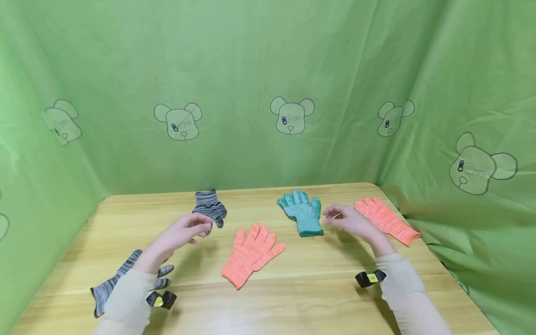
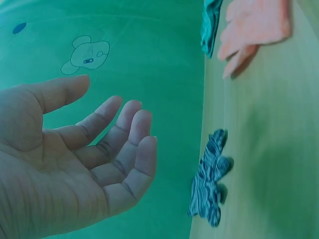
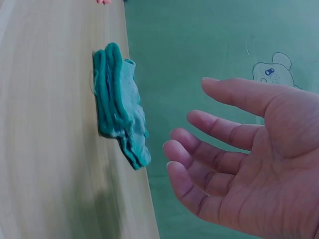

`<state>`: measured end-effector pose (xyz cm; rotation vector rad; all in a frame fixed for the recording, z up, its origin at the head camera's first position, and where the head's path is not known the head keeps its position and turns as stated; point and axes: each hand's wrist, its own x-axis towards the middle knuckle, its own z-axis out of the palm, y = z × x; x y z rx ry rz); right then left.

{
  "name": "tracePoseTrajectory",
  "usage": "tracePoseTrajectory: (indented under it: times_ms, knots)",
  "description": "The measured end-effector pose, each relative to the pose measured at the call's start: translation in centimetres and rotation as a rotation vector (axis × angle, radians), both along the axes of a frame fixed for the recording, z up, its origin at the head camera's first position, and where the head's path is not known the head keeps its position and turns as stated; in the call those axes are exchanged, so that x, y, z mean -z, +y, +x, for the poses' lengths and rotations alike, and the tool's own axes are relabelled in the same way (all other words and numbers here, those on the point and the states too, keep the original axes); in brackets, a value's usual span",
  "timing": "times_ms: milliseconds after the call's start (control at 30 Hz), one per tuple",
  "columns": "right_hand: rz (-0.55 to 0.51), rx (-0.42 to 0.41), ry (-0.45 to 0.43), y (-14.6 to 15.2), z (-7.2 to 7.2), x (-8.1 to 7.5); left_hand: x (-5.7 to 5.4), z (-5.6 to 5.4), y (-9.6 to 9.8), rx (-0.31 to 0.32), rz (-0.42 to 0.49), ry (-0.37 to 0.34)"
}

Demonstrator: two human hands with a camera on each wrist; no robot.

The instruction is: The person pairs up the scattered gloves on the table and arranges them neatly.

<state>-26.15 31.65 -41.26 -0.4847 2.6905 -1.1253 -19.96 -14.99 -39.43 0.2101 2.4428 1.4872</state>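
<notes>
- Left hand [image 1: 184, 231]: empty, fingers loosely bent, held above the pale wood-grain table [image 1: 293, 307].
- Right hand [image 1: 353, 223]: same, gripping nothing, thumb apart from the fingers.
- Nearest the right hand: teal knitted fabric glove [image 1: 304, 214], just left of its fingertips; my right-wrist view shows a gap. I see several layers at the cuff; can't tell if it's one glove or a stacked pair.
- Just beyond the left fingertips: grey-and-black striped knitted glove [image 1: 209, 204], bunched. Second striped glove [image 1: 110, 284] lies below the pale left sleeve [image 1: 130, 298], partly hidden.
- Between the hands, nearer the person: bright orange knitted glove [image 1: 251, 256], spread flat. Another orange glove [image 1: 389, 221] lies right of the right hand.
- Step, my read: between grips, neither hand on a glove.
- Next move, I'd judge: any pick-up calls for lowering a hand and pinching fabric; on the teal one, catch all layers together or they may slip apart.
</notes>
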Motion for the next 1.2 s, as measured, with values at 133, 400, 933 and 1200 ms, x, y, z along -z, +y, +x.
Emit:
tracePoseTrajectory:
  times_ms: [133, 400, 933, 1200]
  knots:
    - [-0.014, -0.010, -0.012, -0.9, 0.1, 0.1, 0.0, 0.8, -1.0, -0.008, -0.018, 0.022]
    - [-0.036, -0.050, -0.025, -2.7, -0.2, 0.1, -0.1, 2.4, -3.2, -0.010, -0.060, 0.040]
    - [0.004, -0.137, 0.013, -7.3, -1.6, 0.4, 0.2, 5.3, -7.4, 0.000, -0.146, 0.124]
    - [-0.003, -0.178, 0.027, -10.0, -1.8, 0.3, 1.3, 6.1, -9.6, 0.038, -0.140, 0.113]
